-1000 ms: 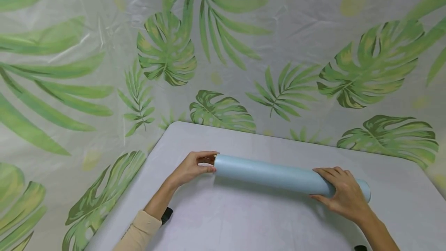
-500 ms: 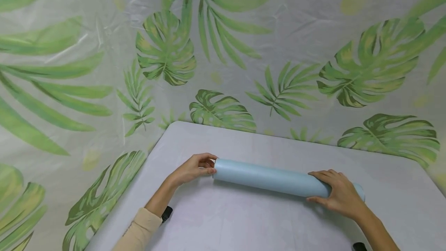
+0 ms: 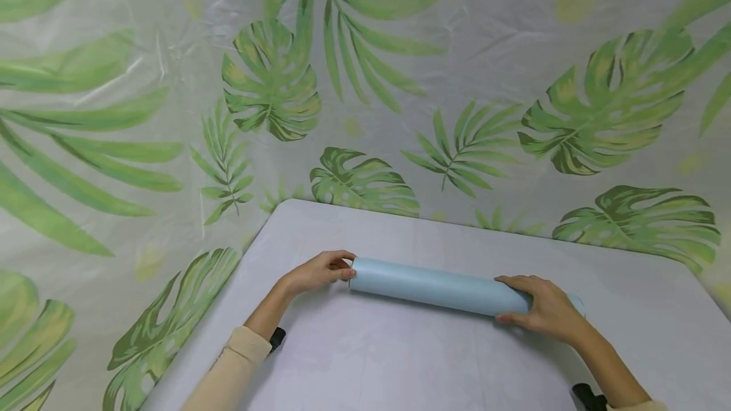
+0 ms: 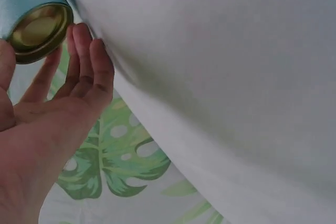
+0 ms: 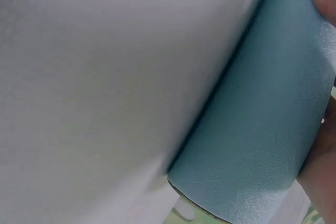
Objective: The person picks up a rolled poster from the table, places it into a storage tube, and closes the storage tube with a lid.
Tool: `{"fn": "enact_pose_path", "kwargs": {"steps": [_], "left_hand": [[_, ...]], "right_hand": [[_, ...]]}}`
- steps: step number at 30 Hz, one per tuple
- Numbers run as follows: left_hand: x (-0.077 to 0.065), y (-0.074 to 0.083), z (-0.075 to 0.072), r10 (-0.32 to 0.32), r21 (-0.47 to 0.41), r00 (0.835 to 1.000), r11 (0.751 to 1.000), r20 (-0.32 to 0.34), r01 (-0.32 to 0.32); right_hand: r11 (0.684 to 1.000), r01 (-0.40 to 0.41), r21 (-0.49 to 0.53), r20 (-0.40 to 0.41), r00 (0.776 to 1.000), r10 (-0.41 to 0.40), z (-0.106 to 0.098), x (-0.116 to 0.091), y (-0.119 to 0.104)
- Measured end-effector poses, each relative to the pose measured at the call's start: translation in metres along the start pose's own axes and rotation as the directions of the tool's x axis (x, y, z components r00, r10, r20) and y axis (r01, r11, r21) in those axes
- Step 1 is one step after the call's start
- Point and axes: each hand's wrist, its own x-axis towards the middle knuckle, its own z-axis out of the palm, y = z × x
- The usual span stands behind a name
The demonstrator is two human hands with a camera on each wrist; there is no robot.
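A long light blue tube lies slanted across the white table in the head view, its shadow close under it. My left hand is at its left end, with thumb and index finger pinching the rim. In the left wrist view, a gold-coloured metal cap closes that end, and the other fingers are bent beside it. Near the right end, my right hand grips the tube from above, thumb on the near side and fingers over the far side. Fine texture covers the tube in the right wrist view.
The white table has rounded far corners. Beyond it hangs a pale covering printed with green leaves. A black wrist strap shows at the left wrist and another black device at the right.
The tube has come down nearer the table, and its right end has shifted left. My right hand has moved left with it. My left hand stays at the left end.
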Motion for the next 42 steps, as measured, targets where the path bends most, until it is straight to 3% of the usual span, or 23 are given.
{"fn": "enact_pose_path", "kwargs": {"steps": [7, 15, 20, 30, 42], "left_hand": [[-0.001, -0.002, 0.004, -0.023, 0.0, 1.0, 1.0, -0.002, 0.023], [-0.005, -0.001, 0.005, -0.013, -0.012, 1.0, 1.0, -0.013, 0.013], [-0.012, 0.003, 0.007, -0.012, 0.011, 0.999, 1.0, -0.045, 0.013], [-0.025, 0.008, 0.007, 0.017, 0.08, 0.998, 0.997, -0.064, -0.012], [-0.032, 0.01, 0.014, 0.061, 0.13, 0.994, 0.99, -0.088, -0.049]], "right_hand": [[1.0, 0.003, 0.014, 0.007, 1.0, -0.004, 0.001, 0.0, 0.002], [0.996, -0.007, -0.09, -0.024, 1.0, 0.005, 0.003, -0.003, 0.006], [0.994, -0.024, -0.104, -0.044, 0.999, 0.02, -0.004, -0.008, 0.006], [0.985, -0.156, -0.07, -0.028, 0.988, 0.155, -0.03, -0.033, 0.021], [0.975, -0.222, -0.016, -0.007, 0.975, 0.222, -0.033, -0.06, 0.031]]}}
